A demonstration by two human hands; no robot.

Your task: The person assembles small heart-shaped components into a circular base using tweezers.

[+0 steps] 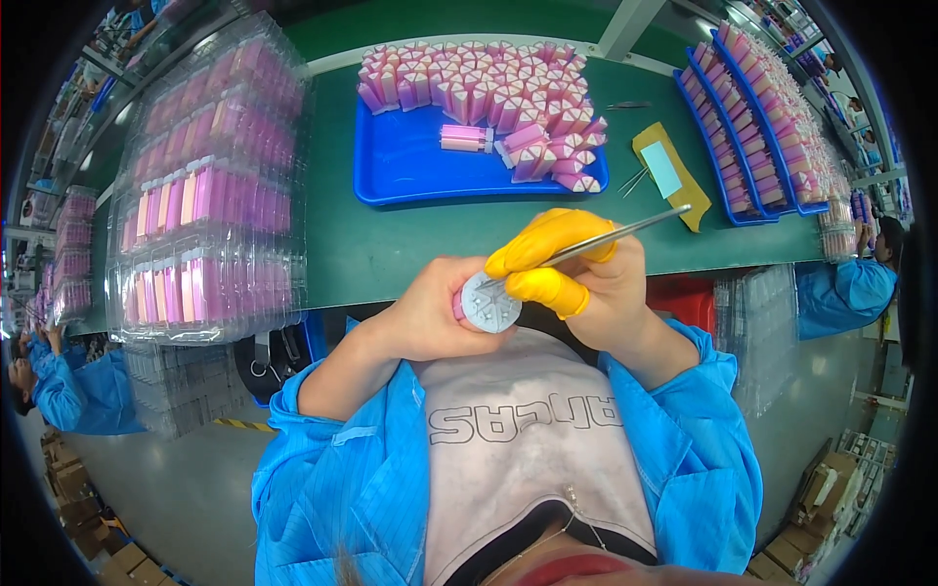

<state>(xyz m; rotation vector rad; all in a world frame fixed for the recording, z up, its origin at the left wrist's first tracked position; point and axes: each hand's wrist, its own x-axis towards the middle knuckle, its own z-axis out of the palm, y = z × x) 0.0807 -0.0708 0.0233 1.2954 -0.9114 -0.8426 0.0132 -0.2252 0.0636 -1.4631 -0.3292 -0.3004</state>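
Observation:
My left hand (425,311) is wrapped round a short pink bundle with a round, grey-white end face (491,305) turned upward. That face is divided into small wedge-like parts. Yellow finger covers sit on the thumb and fingers of my right hand (611,293), which grips a pair of metal tweezers (630,230). Their thick end points up to the right, and the tips are down at the round face, partly hidden by my fingers. Beyond my hands lies a blue tray (410,166) with many upright pink wedge-topped pieces (489,83) and one bundle (464,138) on its side.
Clear plastic packs (210,215) of pink and purple pieces are stacked at the left of the green table (391,230). On the right, blue trays (728,127) of similar pieces stand near a yellow-brown sheet (694,200) and thin tweezers (635,182). Co-workers in blue sit at both sides.

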